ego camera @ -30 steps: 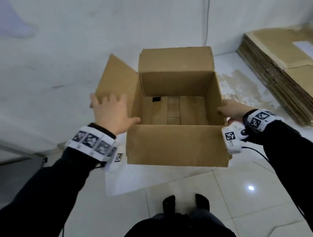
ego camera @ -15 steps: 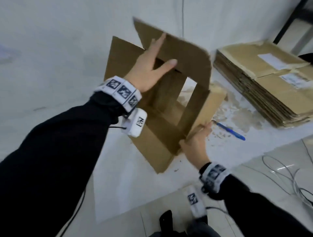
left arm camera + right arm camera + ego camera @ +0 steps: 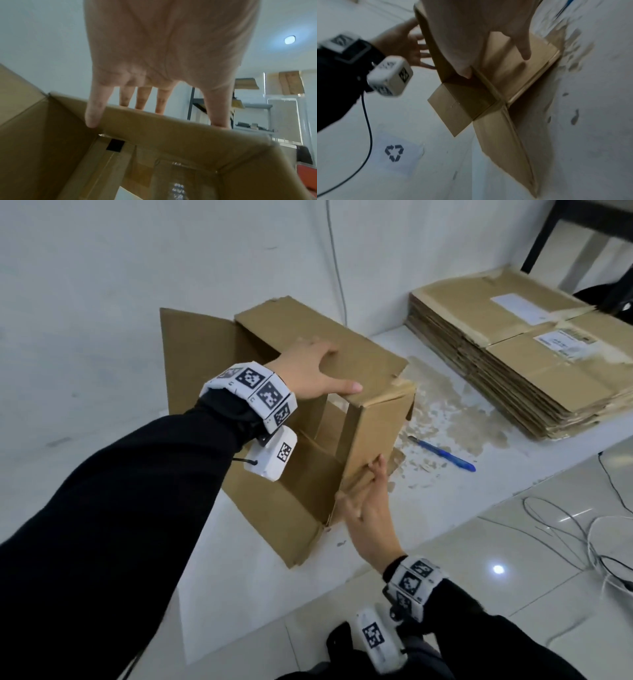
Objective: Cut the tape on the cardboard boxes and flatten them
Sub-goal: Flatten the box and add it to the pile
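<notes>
Cardboard box (image 3: 342,364) tipped on side on tabletop (image 3: 455,491), flaps open. Left hand (image 3: 310,373) grips upper panel edge; right hand (image 3: 371,505) flat against lower corner, fingers straight. Step: flattening. Next, I judge: press panel down, collapse box.

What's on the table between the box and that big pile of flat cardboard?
In the head view, a blue pen-like tool lies between the open box and the flattened stack, among torn paper scraps.

Light: cool, even, dim in wrist views
Glare: ceiling lamp (image 3: 289,39) reflected on floor tiles (image 3: 498,569)
Blur: wrist views soft
Edges: bowed
</notes>
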